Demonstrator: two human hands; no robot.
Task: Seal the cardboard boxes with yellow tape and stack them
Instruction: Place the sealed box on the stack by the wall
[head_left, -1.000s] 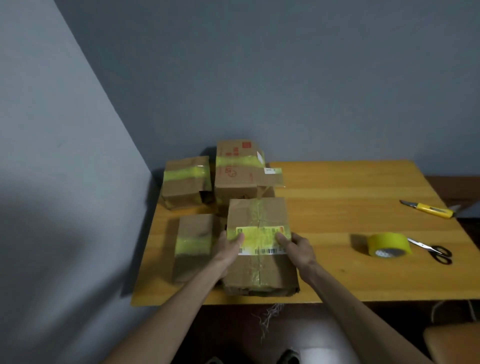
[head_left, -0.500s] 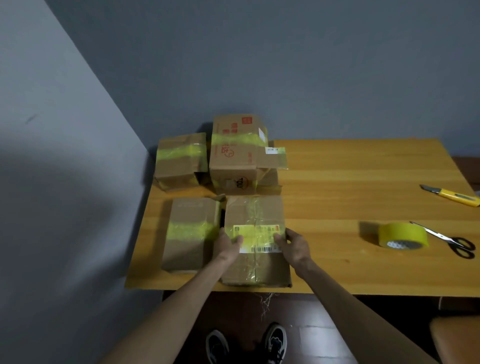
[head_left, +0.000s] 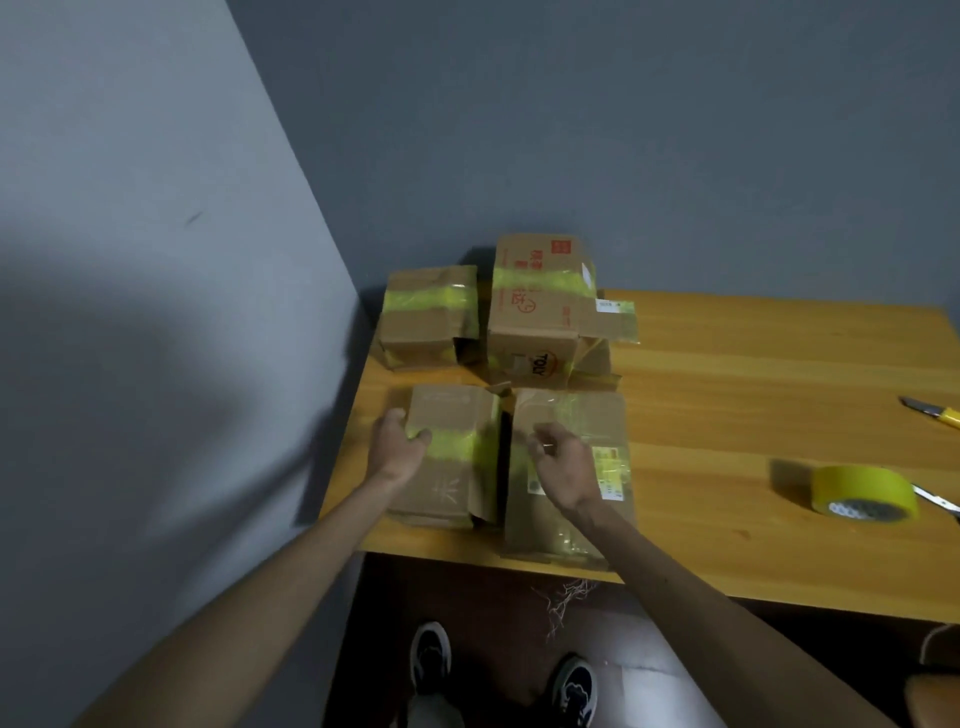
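Observation:
Four cardboard boxes with yellow tape bands stand at the table's left end. My left hand (head_left: 397, 447) grips the left edge of the near-left box (head_left: 457, 483), thumb on top at its tape band. My right hand (head_left: 563, 465) hovers with loosely curled fingers over the near-right box (head_left: 576, 415), which carries a label, and holds nothing. Behind them are the far-left box (head_left: 431, 317) and a taller box (head_left: 540, 306) with red print and a flap sticking out to the right. The yellow tape roll (head_left: 865, 491) lies on the table at the right, apart from both hands.
Scissors (head_left: 935, 503) lie just right of the tape roll and a yellow utility knife (head_left: 935, 411) farther back. The wooden table (head_left: 727, 415) meets grey walls at the left and back. My shoes (head_left: 431, 654) stand on the floor below its front edge.
Both hands have come off the labelled near-right box. My left hand went left onto the near-left box, and my right hand lifted and shifted left above the near-right box.

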